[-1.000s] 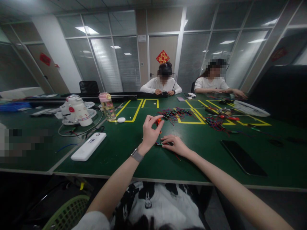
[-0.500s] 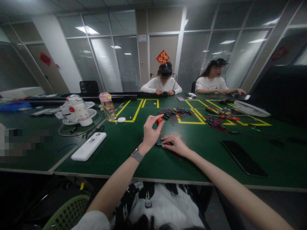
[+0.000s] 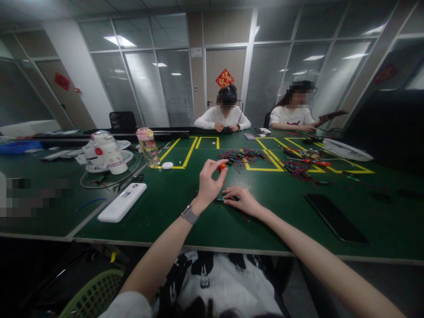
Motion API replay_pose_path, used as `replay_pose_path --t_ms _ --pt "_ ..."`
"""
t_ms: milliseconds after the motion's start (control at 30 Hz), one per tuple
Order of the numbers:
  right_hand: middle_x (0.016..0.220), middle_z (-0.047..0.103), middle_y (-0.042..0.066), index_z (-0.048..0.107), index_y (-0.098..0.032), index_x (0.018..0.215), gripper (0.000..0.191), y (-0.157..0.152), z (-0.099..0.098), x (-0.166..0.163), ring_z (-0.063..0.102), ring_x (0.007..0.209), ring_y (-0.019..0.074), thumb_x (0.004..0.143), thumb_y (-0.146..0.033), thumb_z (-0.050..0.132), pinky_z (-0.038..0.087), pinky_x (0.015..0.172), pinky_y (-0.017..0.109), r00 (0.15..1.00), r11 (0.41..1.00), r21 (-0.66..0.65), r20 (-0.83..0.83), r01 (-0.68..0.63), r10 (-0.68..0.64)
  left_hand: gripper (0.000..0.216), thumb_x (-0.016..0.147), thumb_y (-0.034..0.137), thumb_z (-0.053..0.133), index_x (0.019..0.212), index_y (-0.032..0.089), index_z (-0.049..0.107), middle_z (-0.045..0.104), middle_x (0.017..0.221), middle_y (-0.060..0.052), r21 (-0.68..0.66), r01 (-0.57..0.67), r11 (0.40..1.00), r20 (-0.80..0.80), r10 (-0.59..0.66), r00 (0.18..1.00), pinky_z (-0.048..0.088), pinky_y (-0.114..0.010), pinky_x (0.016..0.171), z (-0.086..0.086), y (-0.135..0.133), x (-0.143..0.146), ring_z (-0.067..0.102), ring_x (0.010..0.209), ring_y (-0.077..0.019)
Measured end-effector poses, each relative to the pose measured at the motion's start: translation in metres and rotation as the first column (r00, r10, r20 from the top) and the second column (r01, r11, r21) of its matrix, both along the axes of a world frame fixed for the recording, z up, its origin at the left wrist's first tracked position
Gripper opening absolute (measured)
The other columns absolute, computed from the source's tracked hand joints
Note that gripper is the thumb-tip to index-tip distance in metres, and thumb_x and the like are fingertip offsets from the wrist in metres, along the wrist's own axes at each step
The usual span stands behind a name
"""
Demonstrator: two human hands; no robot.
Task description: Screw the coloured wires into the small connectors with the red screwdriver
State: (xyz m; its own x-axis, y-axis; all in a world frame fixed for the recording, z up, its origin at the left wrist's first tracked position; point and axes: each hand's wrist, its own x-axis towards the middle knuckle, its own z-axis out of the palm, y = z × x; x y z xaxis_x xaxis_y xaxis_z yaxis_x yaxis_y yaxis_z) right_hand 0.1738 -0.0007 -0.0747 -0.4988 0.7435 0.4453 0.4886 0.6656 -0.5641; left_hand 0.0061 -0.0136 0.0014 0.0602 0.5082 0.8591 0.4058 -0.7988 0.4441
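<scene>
I see rather dim light on my left hand [image 3: 208, 182] and right hand [image 3: 244, 200], white glare [image 3: 119, 41] on the glass panels [image 3: 170, 35], stretched and darker edges, small details quite blurred

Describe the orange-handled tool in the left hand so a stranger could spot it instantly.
Over the green table, near the picture's middle, is the left hand wearing a watch. It pinches the orange-handled tool above a small part at the right hand. Another orange-red item lies farther right, but only this one is held upright.
</scene>
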Motion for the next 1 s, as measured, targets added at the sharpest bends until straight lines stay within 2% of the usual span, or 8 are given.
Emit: replay_pose_path --t_ms 133,367,467,567,667,867,1000 --pt "0.105 0.072 0.007 0.075 -0.024 0.087 0.013 -0.0005 0.0006 0.0000 0.063 0.106 0.0255 0.078 -0.030 0.070 0.045 0.097 0.045 1.000 1.000 -0.007 0.006 0.002 -0.002 0.015 0.085 0.024 0.061 0.099 0.021 0.066 0.055 0.085 -0.002 -0.002 -0.032 0.999 0.024 0.032 0.999 0.046 -0.028 0.078 -0.0008 0.0004 0.0005 0.055 0.081 -0.0146" --pt "0.106 0.072 0.007 0.075 -0.024 0.088 0.014 0.0002 0.0002 -0.0001 0.063 0.106 0.0263 0.078 -0.031 0.069 0.041 0.101 0.049 1.000 1.000 -0.022 0.012 0.003 -0.002 0.029 0.097 0.022 0.038 0.116 0.021 0.060 0.061 0.111 -0.008 -0.029 0.086 0.996 0.008 -0.086 0.996 0.045 -0.033 0.092 0.0011 -0.0011 0.0000 0.056 0.105 -0.0177" --pt "0.106 0.072 0.008 0.075 -0.024 0.088 0.014 0.0001 0.0005 -0.0003 0.063 0.106 0.0262 0.078 -0.031 0.070 0.042 0.099 0.047 1.000 1.000 -0.020 0.010 0.003 -0.003 0.026 0.095 0.022 0.043 0.114 0.020 0.062 0.062 0.102 -0.007 -0.017 0.025 1.000 0.025 -0.024 0.999 0.047 -0.031 0.086 0.0010 -0.0007 -0.0001 0.058 0.095 -0.0167" --pt "0.106 0.072 0.008 0.075 -0.023 0.088 0.013 -0.0002 0.0012 -0.0002 0.063 0.106 0.0262 0.078 -0.031 0.070 0.042 0.099 0.047 1.000 1.000 -0.016 0.006 -0.001 0.002 0.020 0.089 0.024 0.055 0.106 0.021 0.066 0.056 0.088 -0.003 -0.002 -0.051 0.999 0.044 0.051 0.998 0.047 -0.028 0.078 0.0001 0.0002 -0.0002 0.056 0.081 -0.0145" --pt "0.105 0.072 0.008 0.075 -0.023 0.088 0.014 -0.0003 0.0015 0.0002 0.063 0.106 0.0263 0.078 -0.031 0.070 0.043 0.099 0.047 1.000 1.000 -0.014 0.008 -0.004 0.004 0.016 0.086 0.027 0.061 0.100 0.021 0.068 0.053 0.085 -0.002 0.001 -0.069 0.998 0.056 0.069 0.996 0.047 -0.027 0.078 -0.0004 0.0005 -0.0005 0.055 0.080 -0.0140" --pt "0.105 0.072 0.008 0.075 -0.023 0.088 0.014 0.0001 0.0008 0.0003 0.063 0.106 0.0261 0.077 -0.029 0.070 0.040 0.101 0.048 1.000 1.000 -0.020 0.007 0.001 -0.001 0.032 0.096 0.021 0.039 0.122 0.022 0.058 0.060 0.112 -0.007 -0.059 0.082 0.995 0.042 -0.080 0.996 0.045 -0.030 0.091 -0.0011 0.0016 -0.0015 0.057 0.103 -0.0159" --pt "0.105 0.072 0.008 0.075 -0.023 0.089 0.014 0.0006 0.0003 0.0003 0.063 0.107 0.0262 0.077 -0.029 0.071 0.040 0.102 0.048 1.000 1.000 -0.015 0.008 -0.002 0.002 0.033 0.095 0.019 0.042 0.126 0.023 0.055 0.064 0.107 -0.006 -0.059 0.104 0.993 0.044 -0.101 0.994 0.046 -0.029 0.087 -0.0025 0.0036 -0.0006 0.060 0.097 -0.0149"
